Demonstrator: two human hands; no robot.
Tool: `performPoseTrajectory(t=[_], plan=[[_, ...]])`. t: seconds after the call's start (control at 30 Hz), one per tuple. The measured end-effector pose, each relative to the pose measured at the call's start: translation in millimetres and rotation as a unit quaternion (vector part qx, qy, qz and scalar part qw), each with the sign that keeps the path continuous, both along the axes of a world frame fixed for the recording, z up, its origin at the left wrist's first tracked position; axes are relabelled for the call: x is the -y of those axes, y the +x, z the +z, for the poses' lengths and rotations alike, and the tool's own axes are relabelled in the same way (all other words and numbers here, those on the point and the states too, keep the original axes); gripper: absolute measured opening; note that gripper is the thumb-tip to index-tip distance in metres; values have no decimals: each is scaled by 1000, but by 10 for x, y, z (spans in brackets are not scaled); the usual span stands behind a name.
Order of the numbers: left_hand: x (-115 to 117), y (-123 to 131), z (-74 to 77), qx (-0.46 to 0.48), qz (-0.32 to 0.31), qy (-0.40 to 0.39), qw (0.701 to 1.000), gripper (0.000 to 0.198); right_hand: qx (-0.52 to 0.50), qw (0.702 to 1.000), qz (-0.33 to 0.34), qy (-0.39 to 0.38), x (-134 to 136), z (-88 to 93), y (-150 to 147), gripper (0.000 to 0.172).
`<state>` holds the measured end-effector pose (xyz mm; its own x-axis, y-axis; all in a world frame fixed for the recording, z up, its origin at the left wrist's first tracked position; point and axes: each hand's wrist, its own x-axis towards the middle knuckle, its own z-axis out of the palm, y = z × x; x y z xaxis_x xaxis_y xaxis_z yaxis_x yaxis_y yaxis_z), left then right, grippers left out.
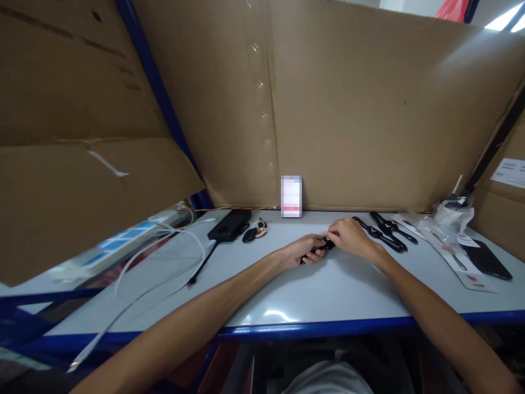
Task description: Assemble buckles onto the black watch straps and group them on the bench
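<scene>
Over the middle of the white table, both hands come together on a black watch, mostly covered by fingers. My left hand has its fingers curled round the watch, and a dark end of it pokes out below the palm. From the right, my right hand pinches the watch's other end with thumb and fingers. Just beyond that hand lies a black strapped watch. Another black watch, also with a strap, rests close to it.
A phone leans against the cardboard wall. To the left are a black power bank, a key fob, white cables and a power strip. Clear packaging and a black phone-like slab lie right.
</scene>
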<state>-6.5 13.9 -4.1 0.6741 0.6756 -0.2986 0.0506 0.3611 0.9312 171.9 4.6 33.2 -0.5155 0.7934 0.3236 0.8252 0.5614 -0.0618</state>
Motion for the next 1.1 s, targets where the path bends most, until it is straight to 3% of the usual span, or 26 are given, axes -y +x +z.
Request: performPoseTrajectory(t=[0.1, 0.23, 0.37, 0.5, 0.63, 0.83, 1.03, 1.1], plan=[[19, 8, 27, -9, 3, 6, 1000, 7, -2, 1000, 13, -12, 11, 5, -16, 38], [51, 17, 74, -11, 11, -3, 1000, 7, 9, 999, -28, 20, 19, 7, -31, 36], [64, 28, 92, -15, 12, 5, 1000, 7, 2, 1000, -6, -14, 13, 7, -31, 43], [64, 24, 85, -10, 10, 4, 1000, 7, -2, 999, -45, 17, -8, -7, -24, 39], [55, 10, 64, -13, 1, 20, 1000, 7, -43, 999, -14, -14, -39, -5, -8, 45], [20, -5, 14, -1, -6, 16, 1000, 7, -45, 994, -95, 17, -87, 22, 49, 40], [3, -9, -7, -4, -5, 14, 1000, 8, -61, 998, 21, -28, -64, 44, 71, 41], [8, -5, -7, -8, -2, 15, 1000, 8, -56, 998, 24, -26, -44, 49, 61, 40]])
